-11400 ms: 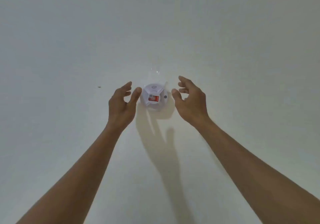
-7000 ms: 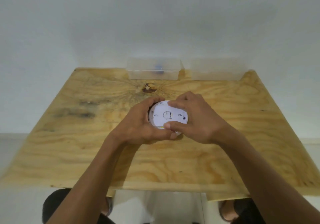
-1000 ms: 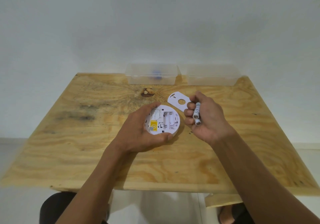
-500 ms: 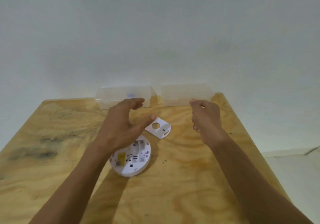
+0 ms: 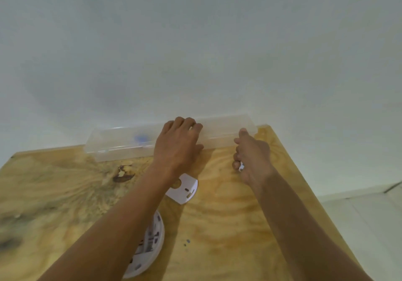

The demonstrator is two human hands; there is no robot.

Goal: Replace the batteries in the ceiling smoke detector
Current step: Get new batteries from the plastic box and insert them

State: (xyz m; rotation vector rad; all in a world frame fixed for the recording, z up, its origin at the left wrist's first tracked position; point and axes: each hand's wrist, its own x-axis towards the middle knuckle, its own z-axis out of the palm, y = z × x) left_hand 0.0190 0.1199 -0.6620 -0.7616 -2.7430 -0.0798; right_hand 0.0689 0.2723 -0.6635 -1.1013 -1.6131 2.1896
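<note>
- Lying on the plywood table [image 5: 228,226], the opened smoke detector [image 5: 150,246] is seen near the front edge, partly hidden under the left forearm.
- Its white cover plate [image 5: 185,190] is placed apart, further back.
- The left hand [image 5: 178,146] is laid with curled fingers over the two clear plastic boxes [image 5: 224,133] at the wall; whether anything is gripped cannot be told.
- The right hand [image 5: 252,159] is closed around the batteries [image 5: 241,167], just before the right box.
</note>
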